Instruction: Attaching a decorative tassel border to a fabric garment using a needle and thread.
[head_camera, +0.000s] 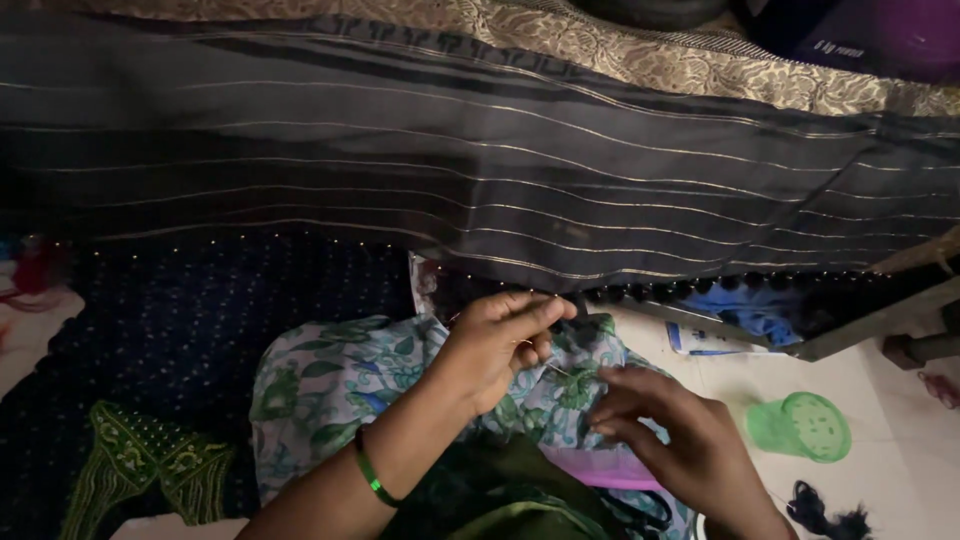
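**Beaded hem just above the left grip, running side to side**

Dark striped cloth (480, 190) stretched across the whole view, thin gold lines running left to right, long axis the same way. Along its lower edge, a row of small dark beads (690, 288) trailing off toward the right.

Left hand (495, 345) raised to that lower edge near its middle, grip pinched narrow, thumb and forefinger closed on the hem right where the bead row begins (whether on a bead or only on the cloth, cannot tell). A green bangle (370, 472) on that wrist.

Right hand (670, 440) lower and to the right, well below the hem, fingers curled narrow with tips drawn together; a fine pale line, likely thread or needle (556, 368), seeming to run between the two hands, too thin to tell what the right grip holds, if anything.

Left hand plainly the nearer to the hem, touching it; right hand apart from it, over the floral cloth (340, 385) in the lap.

Beyond the right hand, on the pale floor toward the right edge, a green plastic cup (800, 427) lying on its side, and a dark tuft of thread (825, 518) near the bottom right corner.
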